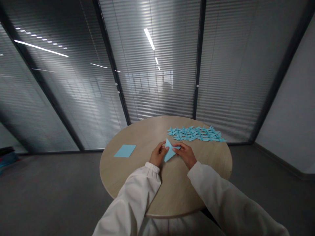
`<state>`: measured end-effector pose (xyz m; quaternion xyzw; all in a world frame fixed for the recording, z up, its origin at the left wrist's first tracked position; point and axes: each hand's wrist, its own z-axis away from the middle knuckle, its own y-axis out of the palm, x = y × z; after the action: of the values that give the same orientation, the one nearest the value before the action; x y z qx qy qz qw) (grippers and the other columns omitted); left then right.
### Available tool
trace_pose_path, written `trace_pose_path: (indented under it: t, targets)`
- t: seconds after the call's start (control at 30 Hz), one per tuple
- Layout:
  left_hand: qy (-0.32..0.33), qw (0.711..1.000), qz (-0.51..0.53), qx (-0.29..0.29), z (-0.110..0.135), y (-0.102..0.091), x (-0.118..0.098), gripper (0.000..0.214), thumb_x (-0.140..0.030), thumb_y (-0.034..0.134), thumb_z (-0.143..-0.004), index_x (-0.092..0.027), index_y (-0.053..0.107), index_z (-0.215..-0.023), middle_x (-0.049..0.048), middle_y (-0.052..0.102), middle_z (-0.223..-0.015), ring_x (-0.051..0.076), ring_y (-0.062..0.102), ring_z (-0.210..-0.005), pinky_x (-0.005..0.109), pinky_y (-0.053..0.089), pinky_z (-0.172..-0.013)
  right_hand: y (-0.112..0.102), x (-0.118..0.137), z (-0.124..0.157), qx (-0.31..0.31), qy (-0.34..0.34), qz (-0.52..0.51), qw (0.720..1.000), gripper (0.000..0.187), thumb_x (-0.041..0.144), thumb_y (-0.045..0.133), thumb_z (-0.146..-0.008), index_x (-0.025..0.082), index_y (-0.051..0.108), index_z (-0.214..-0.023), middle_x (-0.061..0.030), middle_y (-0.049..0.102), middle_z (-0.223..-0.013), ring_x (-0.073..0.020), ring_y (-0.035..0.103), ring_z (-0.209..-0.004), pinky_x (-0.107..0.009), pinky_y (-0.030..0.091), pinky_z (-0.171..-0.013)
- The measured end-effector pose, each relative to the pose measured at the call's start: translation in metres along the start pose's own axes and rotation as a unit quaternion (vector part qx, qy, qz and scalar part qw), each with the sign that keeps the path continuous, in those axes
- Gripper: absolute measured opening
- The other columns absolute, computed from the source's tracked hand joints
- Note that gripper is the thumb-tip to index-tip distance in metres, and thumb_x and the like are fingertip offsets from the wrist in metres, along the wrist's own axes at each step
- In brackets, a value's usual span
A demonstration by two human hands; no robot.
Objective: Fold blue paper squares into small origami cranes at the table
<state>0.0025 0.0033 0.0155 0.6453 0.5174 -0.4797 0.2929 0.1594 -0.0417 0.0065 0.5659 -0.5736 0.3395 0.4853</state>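
A partly folded piece of light blue paper (169,151) is held up over the middle of the table, with pointed corners at its top, bottom and right. My left hand (158,154) grips its left side between thumb and fingers. On the right side, my right hand (185,153) pinches it near the right-hand point. Beyond my hands lie several folded blue paper cranes (197,133), packed in rows. To the left a flat stack or sheet of blue paper (125,151) rests on the table; its thickness is too small to tell.
The round wooden table (177,190) has its near edge close to my body. Glass partitions with blinds (159,98) stand behind it, and a white wall (290,105) is on the right. A dark and blue object (8,157) sits at the far left.
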Motion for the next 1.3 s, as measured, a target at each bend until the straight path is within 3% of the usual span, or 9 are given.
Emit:
trace_pose_path:
  t: [0.2, 0.5, 0.87, 1.3]
  targets:
    - [-0.046, 0.997, 0.064, 0.002, -0.0009, 0.0026, 0.0008, 0.05, -0.046, 0.069, -0.062, -0.012, 0.06, -0.098, -0.0003, 0.057, -0.066, 0.01, 0.051, -0.057, 0.021, 0.038, -0.053, 0.0022, 0.0066, 0.0028, 0.005, 0.002, 0.042, 0.999, 0.027, 0.036, 0.069, -0.061, 0.017, 0.067, -0.081, 0.0015, 0.059, -0.057, -0.0126, 0.051, -0.054, -0.025, 0.041, -0.054]
    - [-0.1, 0.987, 0.119, 0.036, 0.0006, 0.0011, -0.0058, 0.051, -0.042, 0.075, -0.055, -0.012, 0.061, -0.094, 0.0039, 0.066, -0.076, 0.015, 0.06, -0.067, 0.025, 0.045, -0.063, 0.0009, 0.0037, 0.0022, 0.017, -0.007, 0.047, 0.999, 0.027, 0.038, 0.07, -0.061, 0.017, 0.067, -0.078, 0.0019, 0.057, -0.057, -0.0117, 0.049, -0.054, -0.024, 0.038, -0.052]
    - [-0.164, 0.967, 0.189, 0.04, 0.0009, -0.0012, -0.0042, 0.077, -0.038, 0.079, -0.053, -0.013, 0.048, -0.119, 0.0032, 0.066, -0.068, 0.014, 0.06, -0.057, 0.024, 0.044, -0.055, 0.0011, 0.0024, 0.0026, 0.017, -0.002, 0.024, 1.0, 0.027, 0.039, 0.072, -0.058, 0.017, 0.068, -0.074, -0.0012, 0.064, -0.067, -0.0132, 0.053, -0.058, -0.026, 0.042, -0.056]
    - [-0.181, 0.962, 0.199, 0.038, 0.0031, 0.0034, -0.0069, 0.079, -0.033, 0.078, -0.053, -0.012, 0.046, -0.122, 0.0015, 0.064, -0.066, 0.013, 0.058, -0.055, 0.023, 0.041, -0.055, -0.0002, -0.0003, 0.0002, 0.025, -0.007, 0.026, 0.999, 0.026, 0.037, 0.072, -0.059, 0.017, 0.069, -0.075, -0.0012, 0.065, -0.067, -0.0138, 0.055, -0.06, -0.026, 0.043, -0.06]
